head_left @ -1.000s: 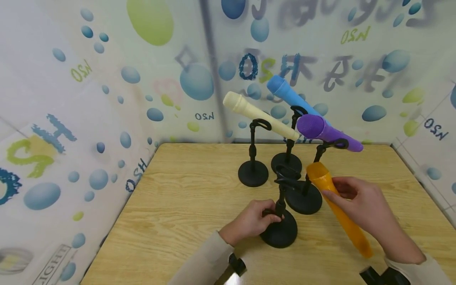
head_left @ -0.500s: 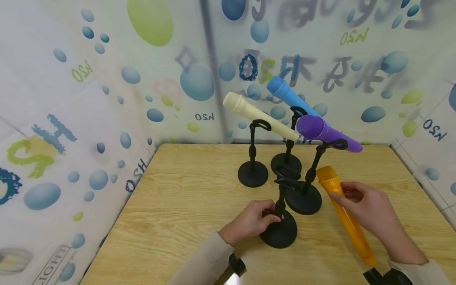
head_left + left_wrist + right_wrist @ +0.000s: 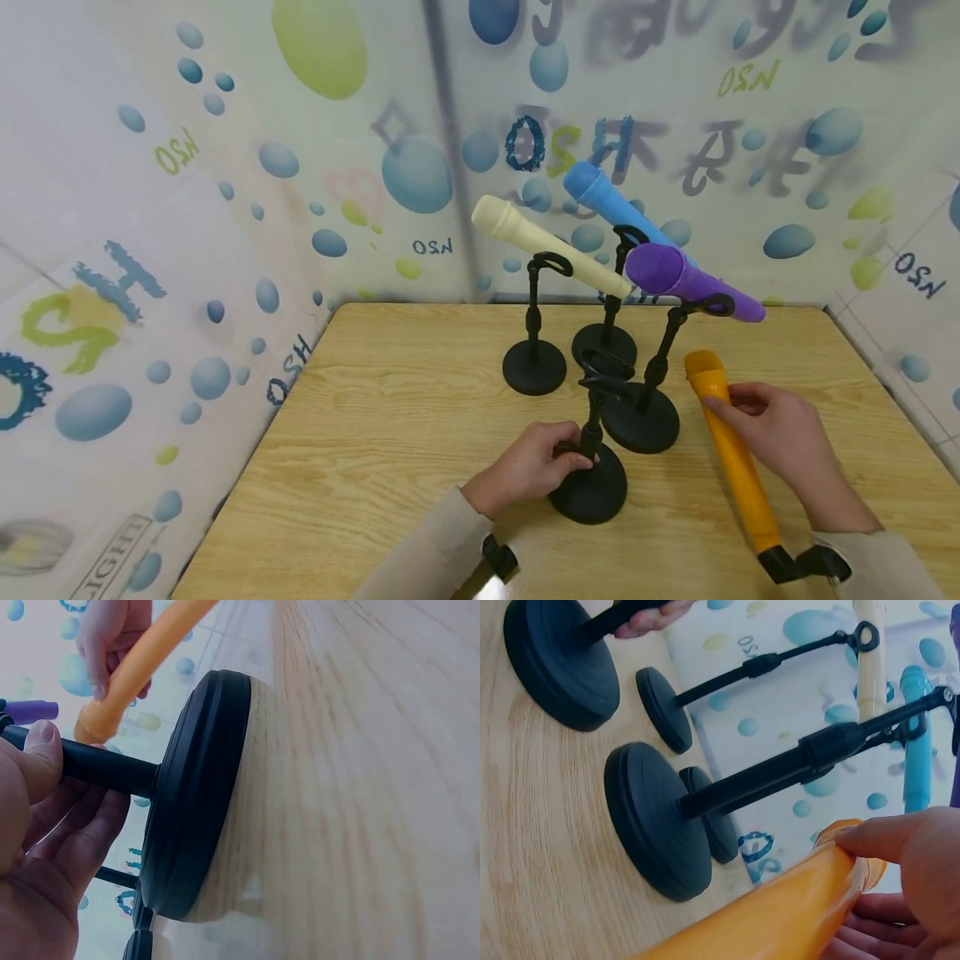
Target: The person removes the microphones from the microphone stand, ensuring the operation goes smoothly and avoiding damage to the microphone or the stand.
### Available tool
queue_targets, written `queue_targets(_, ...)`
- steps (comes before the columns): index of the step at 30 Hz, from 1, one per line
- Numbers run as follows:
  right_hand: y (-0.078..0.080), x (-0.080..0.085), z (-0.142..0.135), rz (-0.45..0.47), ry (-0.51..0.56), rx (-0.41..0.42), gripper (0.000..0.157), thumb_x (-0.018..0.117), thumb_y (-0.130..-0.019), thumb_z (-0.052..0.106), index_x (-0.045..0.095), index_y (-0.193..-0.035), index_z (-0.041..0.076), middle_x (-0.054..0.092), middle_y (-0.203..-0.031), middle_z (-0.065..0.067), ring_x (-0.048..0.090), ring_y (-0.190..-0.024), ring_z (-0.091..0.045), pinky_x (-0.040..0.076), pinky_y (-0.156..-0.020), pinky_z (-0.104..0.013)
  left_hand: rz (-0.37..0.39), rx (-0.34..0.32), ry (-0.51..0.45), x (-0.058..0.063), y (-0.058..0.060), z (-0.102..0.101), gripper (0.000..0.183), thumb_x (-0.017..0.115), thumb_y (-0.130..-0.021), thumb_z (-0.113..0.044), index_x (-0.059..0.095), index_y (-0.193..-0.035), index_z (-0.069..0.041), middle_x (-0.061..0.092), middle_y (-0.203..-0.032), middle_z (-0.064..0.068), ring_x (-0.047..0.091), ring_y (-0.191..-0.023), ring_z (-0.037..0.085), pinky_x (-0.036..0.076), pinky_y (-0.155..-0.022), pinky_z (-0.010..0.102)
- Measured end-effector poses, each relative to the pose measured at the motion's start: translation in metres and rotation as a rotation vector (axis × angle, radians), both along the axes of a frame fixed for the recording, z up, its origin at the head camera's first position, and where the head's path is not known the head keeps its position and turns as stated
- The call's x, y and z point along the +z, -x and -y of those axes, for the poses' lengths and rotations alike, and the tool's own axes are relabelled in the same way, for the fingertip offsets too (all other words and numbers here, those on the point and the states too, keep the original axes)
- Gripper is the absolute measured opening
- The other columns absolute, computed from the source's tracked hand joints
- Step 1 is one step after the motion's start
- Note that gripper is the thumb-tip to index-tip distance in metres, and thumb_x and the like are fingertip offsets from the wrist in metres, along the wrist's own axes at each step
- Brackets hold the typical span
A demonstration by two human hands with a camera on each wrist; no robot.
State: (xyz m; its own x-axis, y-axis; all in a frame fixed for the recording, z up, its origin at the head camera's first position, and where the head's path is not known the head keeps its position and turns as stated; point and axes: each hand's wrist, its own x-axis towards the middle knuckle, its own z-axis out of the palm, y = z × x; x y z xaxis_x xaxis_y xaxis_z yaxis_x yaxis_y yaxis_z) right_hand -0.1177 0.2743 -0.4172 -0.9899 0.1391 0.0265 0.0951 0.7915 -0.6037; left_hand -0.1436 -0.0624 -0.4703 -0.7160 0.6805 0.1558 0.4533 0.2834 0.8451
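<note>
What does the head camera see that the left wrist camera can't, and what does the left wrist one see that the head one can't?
Only the head view shows the cream microphone, the blue microphone and the person's beige sleeves.

Only the left wrist view shows the palm side of the left hand.

Both show the right hand holding the orange microphone, the left hand on the front black stand, the purple microphone, the wooden table and the spotty wall.

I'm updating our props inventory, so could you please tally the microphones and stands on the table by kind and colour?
Cream microphone: 1
Blue microphone: 1
Purple microphone: 1
Orange microphone: 1
Black stands: 4
Total: 8
</note>
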Motion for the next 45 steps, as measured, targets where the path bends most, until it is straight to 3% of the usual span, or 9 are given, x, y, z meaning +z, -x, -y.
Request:
queue_targets(5, 0.008, -0.007, -0.004, 0.004, 0.000, -0.006, 0.067, 0.069, -0.105, 0.046, 0.067, -0.130, -0.016, 0.074, -0.118, -0.035, 0.073, -0.093, -0.040, 0.057, -0.066, -0.031, -0.003, 0.004, 0.007, 0.001, 0.000, 0.000, 0.006, 0.073, -0.103, -0.008, 0.074, -0.108, -0.005, 0.083, -0.110, 0.010, 0.072, -0.102, -0.003, 0.057, -0.089, 0.013)
queue_targets(12, 0.018, -0.018, -0.011, 0.058, 0.001, 0.003, 0.070, 0.065, -0.107, 0.047, 0.064, -0.132, -0.018, 0.070, -0.126, -0.039, 0.070, -0.103, -0.049, 0.062, -0.078, -0.049, 0.000, 0.007, 0.010, 0.001, 0.000, -0.001, 0.006, 0.073, -0.103, -0.009, 0.074, -0.108, -0.005, 0.083, -0.110, 0.009, 0.072, -0.102, -0.003, 0.057, -0.089, 0.013)
queue_targets(20, 0.025, -0.029, -0.014, 0.138, 0.021, -0.006, 0.073, 0.060, -0.109, 0.050, 0.061, -0.135, -0.019, 0.064, -0.134, -0.042, 0.067, -0.106, -0.049, 0.059, -0.088, -0.058, -0.005, 0.006, 0.016, 0.001, 0.000, -0.001, 0.006, 0.073, -0.103, -0.009, 0.074, -0.108, -0.005, 0.083, -0.110, 0.009, 0.072, -0.101, -0.004, 0.057, -0.089, 0.013)
queue_targets(25, 0.029, -0.033, -0.014, 0.168, 0.034, -0.022, 0.074, 0.060, -0.108, 0.050, 0.061, -0.135, -0.019, 0.063, -0.135, -0.042, 0.067, -0.105, -0.048, 0.060, -0.088, -0.055, -0.001, 0.006, 0.019, 0.002, -0.001, 0.000, 0.006, 0.073, -0.103, -0.009, 0.074, -0.108, -0.005, 0.083, -0.110, 0.009, 0.072, -0.101, -0.004, 0.058, -0.088, 0.013)
queue_targets(33, 0.036, -0.033, -0.011, 0.242, 0.040, -0.038, 0.074, 0.060, -0.109, 0.047, 0.059, -0.135, -0.022, 0.064, -0.131, -0.042, 0.066, -0.091, -0.036, 0.061, -0.077, -0.041, -0.011, -0.002, 0.021, 0.000, -0.001, -0.001, 0.006, 0.073, -0.103, -0.009, 0.074, -0.108, -0.006, 0.083, -0.110, 0.008, 0.071, -0.100, -0.005, 0.057, -0.089, 0.013)
queue_targets(45, 0.039, -0.038, -0.009, 0.261, 0.033, -0.014, 0.076, 0.061, -0.108, 0.049, 0.060, -0.134, -0.023, 0.068, -0.123, -0.040, 0.065, -0.083, -0.029, 0.054, -0.067, -0.031, -0.005, 0.002, 0.012, -0.001, 0.000, 0.000, 0.008, 0.073, -0.103, -0.009, 0.073, -0.110, -0.004, 0.083, -0.111, 0.010, 0.072, -0.103, -0.003, 0.057, -0.091, 0.013)
